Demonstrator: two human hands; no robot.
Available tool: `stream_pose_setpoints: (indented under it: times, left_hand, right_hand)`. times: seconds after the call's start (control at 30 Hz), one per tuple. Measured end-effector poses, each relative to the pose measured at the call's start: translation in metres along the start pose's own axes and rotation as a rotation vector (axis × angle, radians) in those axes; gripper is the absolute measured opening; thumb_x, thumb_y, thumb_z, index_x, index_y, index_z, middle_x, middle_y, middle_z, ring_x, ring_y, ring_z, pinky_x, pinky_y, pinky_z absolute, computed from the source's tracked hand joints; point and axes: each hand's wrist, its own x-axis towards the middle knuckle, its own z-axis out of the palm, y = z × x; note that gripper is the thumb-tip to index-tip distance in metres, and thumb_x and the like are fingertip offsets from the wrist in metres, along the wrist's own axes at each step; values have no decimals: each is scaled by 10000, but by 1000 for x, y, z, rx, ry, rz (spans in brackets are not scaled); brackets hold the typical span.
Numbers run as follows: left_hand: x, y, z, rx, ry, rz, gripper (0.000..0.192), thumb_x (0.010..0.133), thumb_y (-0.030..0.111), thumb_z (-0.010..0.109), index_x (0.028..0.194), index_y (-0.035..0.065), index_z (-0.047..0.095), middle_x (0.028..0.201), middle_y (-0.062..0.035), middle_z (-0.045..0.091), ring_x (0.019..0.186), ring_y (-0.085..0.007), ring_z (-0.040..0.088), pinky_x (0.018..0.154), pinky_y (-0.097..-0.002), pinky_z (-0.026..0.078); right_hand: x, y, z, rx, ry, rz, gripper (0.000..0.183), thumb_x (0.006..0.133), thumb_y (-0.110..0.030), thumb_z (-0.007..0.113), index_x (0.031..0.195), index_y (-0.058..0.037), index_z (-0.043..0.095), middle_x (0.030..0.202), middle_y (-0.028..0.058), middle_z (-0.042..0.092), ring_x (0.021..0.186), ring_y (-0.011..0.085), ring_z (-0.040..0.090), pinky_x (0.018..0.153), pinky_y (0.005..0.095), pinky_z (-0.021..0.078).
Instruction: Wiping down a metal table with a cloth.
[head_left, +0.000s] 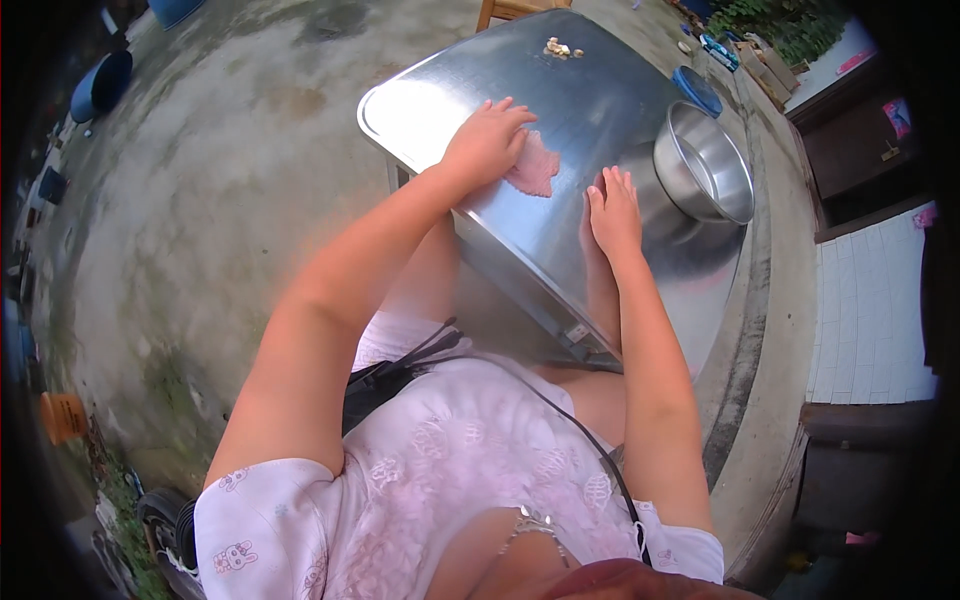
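Note:
My left hand (491, 142) lies palm down on the shiny metal tabletop (480, 75), its fingers stretched out. A crumpled pink cloth (538, 166) lies at its thumb side and partly under the hand; how much is beneath it is hidden. My right hand (616, 206) rests on the same tabletop, nearer the bowl, with fingers extended and nothing visible in it. An empty stainless steel bowl (667, 161) sits to its right, its opening appearing tilted in this view. Small pale pieces (559, 49) lie in a little heap at the table's far end.
A wooden stool or chair (504, 10) stands beyond the table. A blue basin (697, 90) is past the bowl. Another blue tub (103, 86) and an orange bucket (64, 417) are at the left. A dark cable runs across my lap and shirt.

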Motion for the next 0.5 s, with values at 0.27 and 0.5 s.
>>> stream_pose_setpoints:
  times: [0.27, 0.5]
  left_hand:
    - [-18, 20, 49, 384, -242, -84, 556, 990, 405, 471, 1452, 99, 425, 1531, -183, 356, 1456, -439, 252, 1172, -593, 186]
    - [30, -35, 31, 448, -308, -236, 627, 1004, 464, 376, 1527, 120, 339, 1594, -166, 298, 1491, -439, 192, 1190, -576, 142]
  right_hand:
    - [-6, -17, -4, -45, -90, -85, 353, 983, -162, 509, 1305, -49, 597, 1442, 145, 539, 1395, 309, 432, 1179, 445, 295]
    - [-10, -20, -7, -7, -70, -86, 346, 965, -159, 531, 1283, -48, 606, 1423, 143, 556, 1382, 305, 448, 1181, 441, 293]
